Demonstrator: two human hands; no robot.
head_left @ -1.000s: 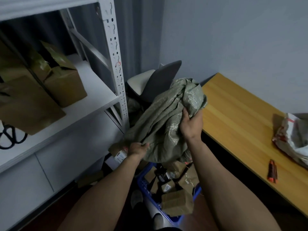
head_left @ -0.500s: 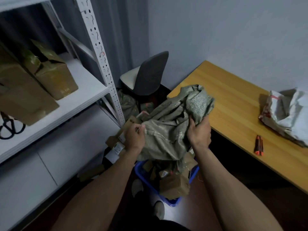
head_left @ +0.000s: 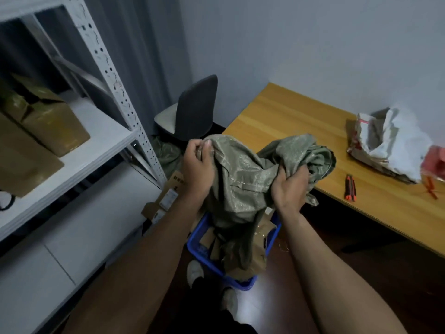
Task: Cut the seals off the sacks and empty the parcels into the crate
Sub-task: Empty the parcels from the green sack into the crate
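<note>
The wooden table (head_left: 301, 131) is filling the view from one to four o'clock, the white metal rack (head_left: 115, 92) is taking the whole nine-to-eleven side, and dead centre the green woven sack (head_left: 243, 179) is hanging limp and crumpled, its tail dangling into the blue crate (head_left: 240, 284) at six o'clock. It is looking emptied to me: no bulge is showing in the cloth, and brown parcels (head_left: 207, 237) are lying heaped in the crate beneath it. Over at three o'clock a white sack (head_left: 395, 145) is slumping open-mouthed on the table, and whether anything is waiting inside it I cannot tell. Another green sack (head_left: 166, 153) is lying on the floor at eleven o'clock of the crate, below the chair (head_left: 195, 109), contents unknown. Both hands are clutching cloth: the left hand (head_left: 196, 169) is gripping the sack's upper edge at ten o'clock of the bundle with fingers curled over it, and the right hand (head_left: 290, 189) is bunching a fistful of fabric at three o'clock of it. A few cartons (head_left: 168, 198) are sitting on the floor outside the crate at ten o'clock. The cutter (head_left: 350, 191) is resting idle on the table, just beside the right hand's side of the sack. My read: this sack is finished and needing putting aside, with the others to be checked.
</note>
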